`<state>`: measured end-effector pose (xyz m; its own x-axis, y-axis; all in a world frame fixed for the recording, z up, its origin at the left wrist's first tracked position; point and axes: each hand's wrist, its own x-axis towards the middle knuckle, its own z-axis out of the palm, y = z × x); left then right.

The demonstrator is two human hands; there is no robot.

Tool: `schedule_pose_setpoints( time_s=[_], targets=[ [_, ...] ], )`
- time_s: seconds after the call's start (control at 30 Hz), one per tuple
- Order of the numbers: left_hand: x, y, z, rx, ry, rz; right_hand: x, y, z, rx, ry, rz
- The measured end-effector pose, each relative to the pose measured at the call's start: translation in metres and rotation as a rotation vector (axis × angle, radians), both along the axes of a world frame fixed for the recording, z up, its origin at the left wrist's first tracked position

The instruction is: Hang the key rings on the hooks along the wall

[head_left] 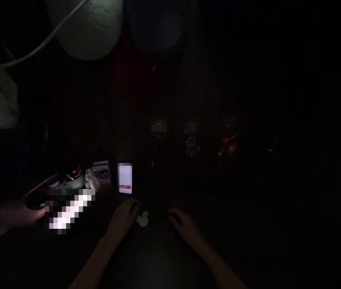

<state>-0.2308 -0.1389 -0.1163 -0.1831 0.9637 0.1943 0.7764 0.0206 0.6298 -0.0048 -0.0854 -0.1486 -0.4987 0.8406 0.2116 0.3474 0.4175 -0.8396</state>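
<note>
A small pale disc with two round ears, shaped like a mouse head (143,220), lies on the dark surface. My left hand (125,214) rests beside it, fingers bent and thumb apart from the forefinger. The thumb tip reaches the edge of the disc; whether it presses on it is too dark to see. Across a short gap to the right, my right hand (185,226) hovers or rests with curved fingers, thumb and forefinger apart, and nothing visible in it. Beyond my left hand, a lit phone (125,178) stands upright.
Another person's hand (22,212) at left is near a bright, blurred-out screen (70,210). Behind that stand a small printed box (101,173) and clutter. Keys (192,146) hang from hooks at the back. A pale cable (46,42) crosses the upper left. Most of the scene is dark.
</note>
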Motion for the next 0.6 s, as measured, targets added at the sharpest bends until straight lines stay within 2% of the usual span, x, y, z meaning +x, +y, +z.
schedule_pose_setpoints(
  time_s=[0.27,0.47,0.6],
  targets=[
    [0.008,0.002,0.021,0.027,-0.359,0.041,0.0,0.0,-0.003,-0.002,0.058,-0.018],
    [0.03,0.008,0.038,0.103,-0.551,0.045,-0.002,0.002,-0.004,-0.067,0.157,-0.098],
    [0.049,0.012,0.039,0.15,-0.714,0.051,0.0,0.001,0.005,-0.037,0.203,-0.171]
  ],
)
